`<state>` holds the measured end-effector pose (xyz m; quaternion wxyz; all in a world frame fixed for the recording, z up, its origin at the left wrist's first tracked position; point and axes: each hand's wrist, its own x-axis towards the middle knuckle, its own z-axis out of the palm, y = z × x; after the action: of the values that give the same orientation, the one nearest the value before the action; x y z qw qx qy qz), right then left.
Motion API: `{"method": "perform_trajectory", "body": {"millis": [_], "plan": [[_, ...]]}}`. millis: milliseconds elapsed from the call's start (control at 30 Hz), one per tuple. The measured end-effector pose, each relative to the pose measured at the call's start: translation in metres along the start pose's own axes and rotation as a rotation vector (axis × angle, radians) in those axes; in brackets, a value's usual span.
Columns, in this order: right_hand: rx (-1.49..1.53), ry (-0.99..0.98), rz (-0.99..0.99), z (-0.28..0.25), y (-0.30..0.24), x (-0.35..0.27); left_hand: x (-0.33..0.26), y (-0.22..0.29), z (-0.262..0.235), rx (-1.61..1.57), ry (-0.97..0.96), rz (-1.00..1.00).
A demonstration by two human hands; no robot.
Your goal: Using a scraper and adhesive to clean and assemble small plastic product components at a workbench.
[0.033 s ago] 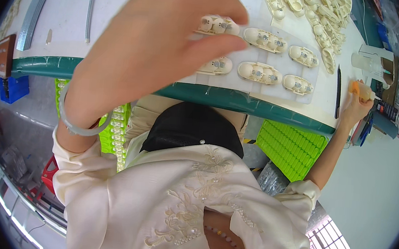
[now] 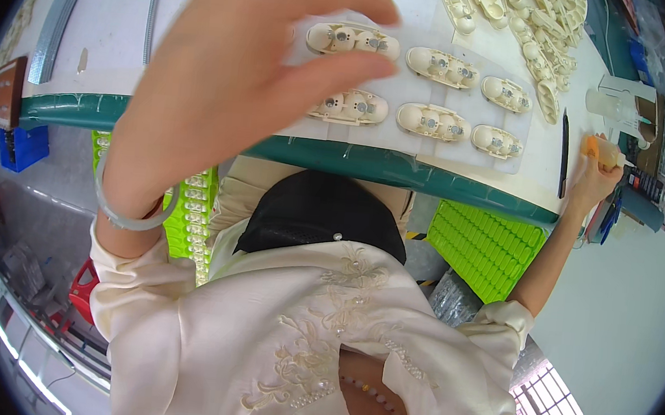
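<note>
Fingers (image 2: 344, 72) wide apart, my left hand (image 2: 239, 53) hovers by the cream cases (image 2: 442, 68) lying in two rows on a pale board (image 2: 437, 96); my right hand (image 2: 596, 182) grips an amber bottle (image 2: 607, 155).

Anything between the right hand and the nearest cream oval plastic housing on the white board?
Yes: a slim black stick-shaped tool lies on the white tabletop between the right hand and that housing.
</note>
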<state>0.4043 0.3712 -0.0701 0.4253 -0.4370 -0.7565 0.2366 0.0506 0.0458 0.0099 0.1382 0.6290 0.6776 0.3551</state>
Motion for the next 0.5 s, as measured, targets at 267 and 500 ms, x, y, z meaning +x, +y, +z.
{"method": "perform_trajectory", "body": {"millis": [267, 500], "plan": [[-0.063, 0.025, -0.003, -0.012, 0.02, 0.014, -0.078, -0.04, -0.022, 0.069, 0.354, -0.258], [-0.131, 0.04, 0.119, -0.007, 0.007, 0.004, -0.106, -0.047, -0.024, 0.073, 0.338, -0.313]]}}
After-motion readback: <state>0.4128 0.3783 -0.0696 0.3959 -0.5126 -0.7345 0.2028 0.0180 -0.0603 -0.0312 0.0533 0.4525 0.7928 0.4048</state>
